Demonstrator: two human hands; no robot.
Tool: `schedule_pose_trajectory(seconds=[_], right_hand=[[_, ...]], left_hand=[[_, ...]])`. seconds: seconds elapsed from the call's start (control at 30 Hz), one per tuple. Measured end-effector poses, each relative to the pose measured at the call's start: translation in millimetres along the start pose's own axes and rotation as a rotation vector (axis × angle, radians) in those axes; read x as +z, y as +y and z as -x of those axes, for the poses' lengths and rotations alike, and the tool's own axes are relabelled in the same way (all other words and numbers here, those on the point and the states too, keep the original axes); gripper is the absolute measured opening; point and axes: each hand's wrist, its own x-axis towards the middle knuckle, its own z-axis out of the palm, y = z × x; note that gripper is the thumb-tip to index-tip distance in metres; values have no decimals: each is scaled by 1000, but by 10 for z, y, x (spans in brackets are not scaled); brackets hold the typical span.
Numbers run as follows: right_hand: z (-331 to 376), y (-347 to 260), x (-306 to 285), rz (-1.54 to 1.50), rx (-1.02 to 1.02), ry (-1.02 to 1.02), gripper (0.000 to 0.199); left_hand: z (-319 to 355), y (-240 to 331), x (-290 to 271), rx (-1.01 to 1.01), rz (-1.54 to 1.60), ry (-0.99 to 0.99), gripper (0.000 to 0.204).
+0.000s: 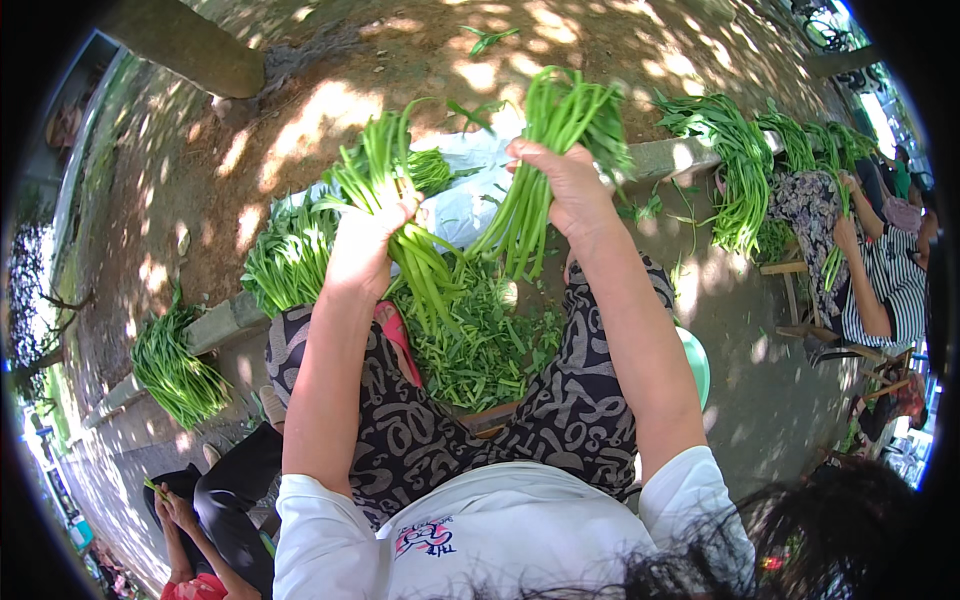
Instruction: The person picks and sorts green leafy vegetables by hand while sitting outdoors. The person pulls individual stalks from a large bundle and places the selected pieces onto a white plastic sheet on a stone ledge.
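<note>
My left hand is closed around a bunch of long green stalks that looks like water spinach, its stems slanting down over my lap. In my right hand, raised a little higher, is a second bunch of water spinach, with stems above and below the fist. The two bunches are apart. Between my knees lies a heap of loose leaves and short cut stems. Behind my hands, a pale plastic sheet is spread at the kerb, with more water spinach piled at its left.
A low kerb crosses in front of me, with bundles of greens at left and more greens at right. A tree trunk stands far left. People sit either side: one in a striped top, another in dark trousers.
</note>
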Motion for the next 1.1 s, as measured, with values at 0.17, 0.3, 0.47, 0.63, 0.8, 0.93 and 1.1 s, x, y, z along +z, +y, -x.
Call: schedule_pose_trajectory(seconds=[0.17, 0.3, 0.47, 0.63, 0.8, 0.93, 1.1], right_hand=[[56, 199, 132, 98, 117, -242, 38], [157, 242, 307, 100, 62, -334, 38], [169, 179, 269, 107, 63, -267, 29], [92, 118, 184, 104, 98, -128, 21], [-20, -31, -4, 51, -142, 45, 18], [-90, -155, -177, 47, -325, 119, 19], [-19, -103, -111, 116, -204, 18, 21]], left_hand=[[75, -19, 262, -126, -107, -78, 33], [157, 1, 387, -232, -93, -89, 40], [165, 46, 389, -162, -148, -100, 36], [66, -3, 198, -12, -207, -29, 31], [47, 99, 15, 25, -45, 109, 24], [13, 159, -75, 105, 61, 93, 17], [12, 84, 10, 58, -1, 66, 20]])
